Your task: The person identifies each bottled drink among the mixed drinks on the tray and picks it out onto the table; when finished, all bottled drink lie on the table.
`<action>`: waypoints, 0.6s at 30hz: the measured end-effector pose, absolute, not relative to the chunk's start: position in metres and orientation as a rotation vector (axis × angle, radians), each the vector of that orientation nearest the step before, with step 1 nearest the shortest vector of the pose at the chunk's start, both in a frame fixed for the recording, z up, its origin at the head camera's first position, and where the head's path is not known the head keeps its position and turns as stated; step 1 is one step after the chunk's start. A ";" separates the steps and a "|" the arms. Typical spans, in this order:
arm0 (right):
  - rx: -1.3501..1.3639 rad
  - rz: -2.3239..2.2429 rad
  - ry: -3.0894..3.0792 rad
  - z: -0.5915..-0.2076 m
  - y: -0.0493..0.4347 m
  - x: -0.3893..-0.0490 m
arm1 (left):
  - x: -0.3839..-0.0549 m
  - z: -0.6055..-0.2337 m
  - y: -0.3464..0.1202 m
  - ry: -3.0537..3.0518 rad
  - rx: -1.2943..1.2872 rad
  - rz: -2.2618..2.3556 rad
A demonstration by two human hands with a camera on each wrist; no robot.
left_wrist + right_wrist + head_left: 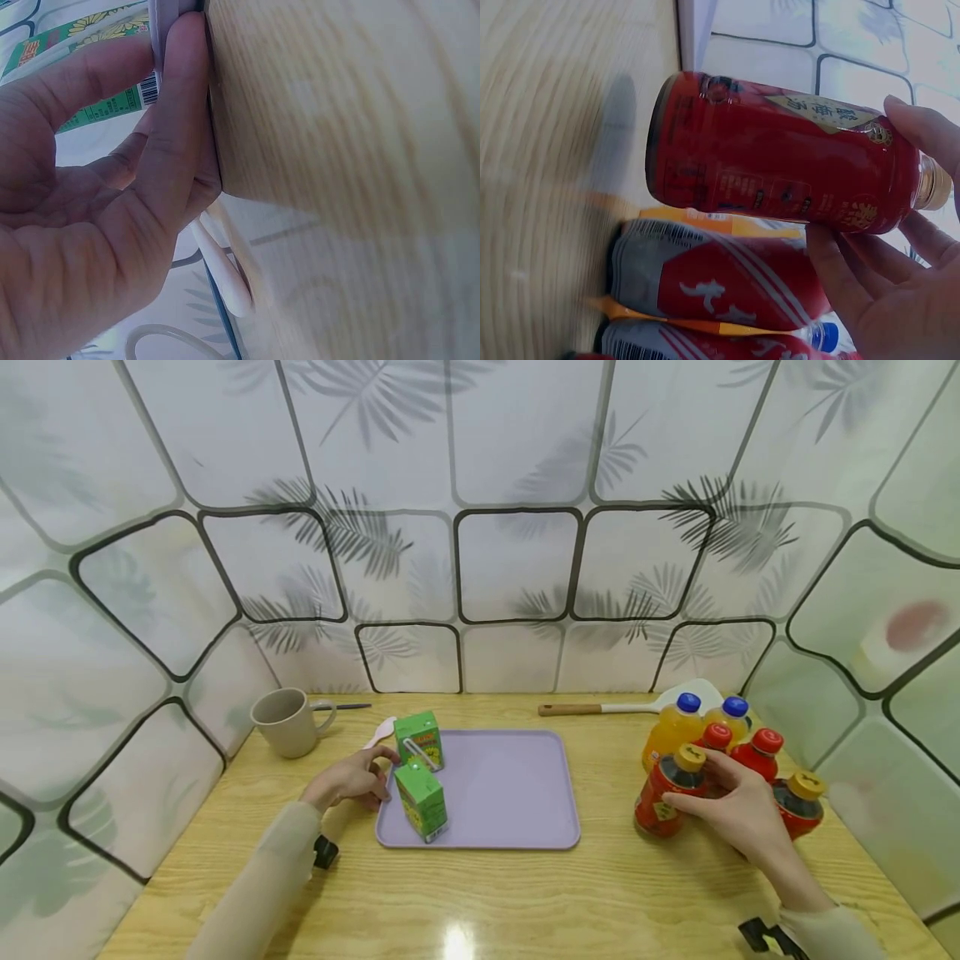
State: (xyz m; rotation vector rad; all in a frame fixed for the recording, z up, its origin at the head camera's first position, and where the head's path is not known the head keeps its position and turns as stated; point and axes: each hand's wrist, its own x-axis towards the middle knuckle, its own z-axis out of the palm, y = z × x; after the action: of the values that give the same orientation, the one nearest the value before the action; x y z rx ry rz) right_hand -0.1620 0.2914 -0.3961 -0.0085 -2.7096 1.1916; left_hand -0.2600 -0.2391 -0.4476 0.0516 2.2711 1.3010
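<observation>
My left hand [352, 781] is at the left edge of a lilac tray [510, 789]; in the left wrist view its fingers pinch the tray's rim. Two green drink cartons [422, 802] stand upright at the tray's left side, one behind the other. My right hand [738, 810] grips a bottle of dark drink [663, 797] with a red label and yellow cap, thumb on one side and fingers on the other. In the right wrist view the bottle's base appears slightly off the table. Behind it stand bottles with red-and-silver labels [720, 274].
Orange drink bottles [670, 731] with blue caps, red-capped bottles [757, 756] and another yellow-capped bottle [798, 806] crowd the right side. A white spatula [630, 707] lies at the back. Back left are a mug [288, 722], a blue pen [352, 706] and a pale spoon [382, 731].
</observation>
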 end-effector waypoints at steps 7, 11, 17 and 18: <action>-0.046 1.094 -2.717 -0.393 0.296 -0.155 | -0.260 -0.449 -0.239 2.274 0.045 1.308; -0.059 1.067 -2.721 -0.393 0.298 -0.153 | -0.260 -0.449 -0.240 2.278 0.042 1.306; -0.108 1.046 -2.747 -0.395 0.301 -0.150 | -0.260 -0.448 -0.239 2.277 0.038 1.310; -0.116 1.042 -2.750 -0.395 0.302 -0.150 | -0.260 -0.448 -0.239 2.279 0.043 1.306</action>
State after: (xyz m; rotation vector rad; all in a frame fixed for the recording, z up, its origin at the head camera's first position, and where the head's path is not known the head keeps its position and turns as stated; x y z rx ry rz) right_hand -0.1499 0.3022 -0.3953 -0.1157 -2.7502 1.0415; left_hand -0.2599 -0.2391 -0.4482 0.0433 2.2790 1.3059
